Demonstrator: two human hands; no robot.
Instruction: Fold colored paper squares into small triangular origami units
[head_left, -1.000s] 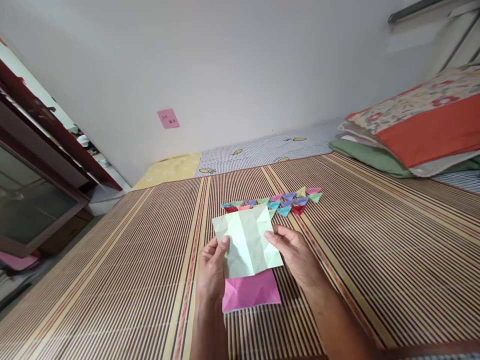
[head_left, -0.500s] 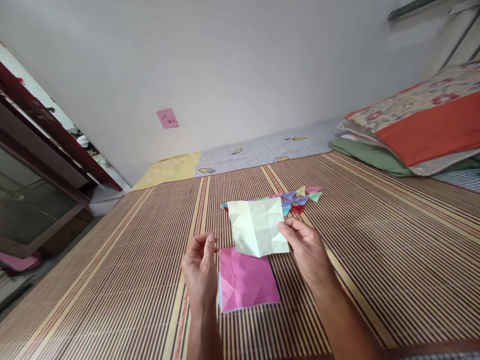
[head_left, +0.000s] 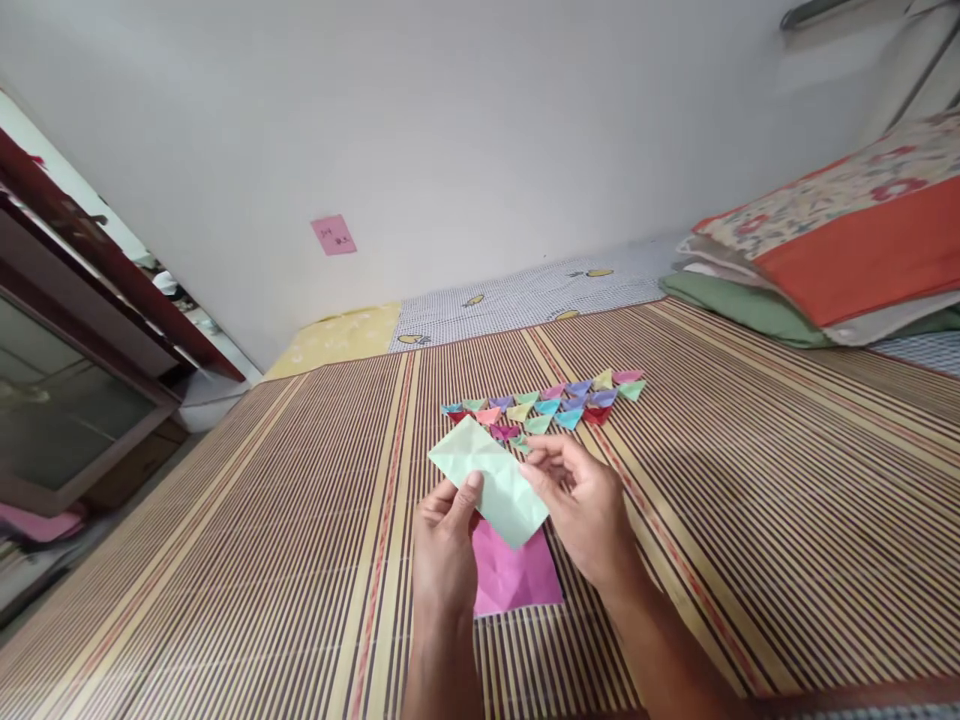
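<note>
A creased pale green sheet of paper (head_left: 499, 490) is held tilted in the air between both hands. My left hand (head_left: 448, 535) pinches its lower left edge, thumb on top. On the right side, my right hand (head_left: 581, 495) grips the edge between thumb and fingers. Beneath the sheet, a pink square of paper (head_left: 517, 575) lies on the striped mat (head_left: 300, 530), partly covered by the green sheet and my left hand. Just beyond the hands, several small folded paper pieces (head_left: 547, 406) of many colours lie in rows.
A pink note (head_left: 334, 235) is stuck to the white wall (head_left: 480, 130). Folded bedding (head_left: 847, 250) is stacked at the right, with green cloth beneath. Patterned cloth (head_left: 510, 295) shows along the wall. A dark-framed door (head_left: 90, 330) stands at the left.
My left hand has moved right and taken hold of the green sheet. The sheet has turned and come slightly lower, uncovering the folded pieces behind it.
</note>
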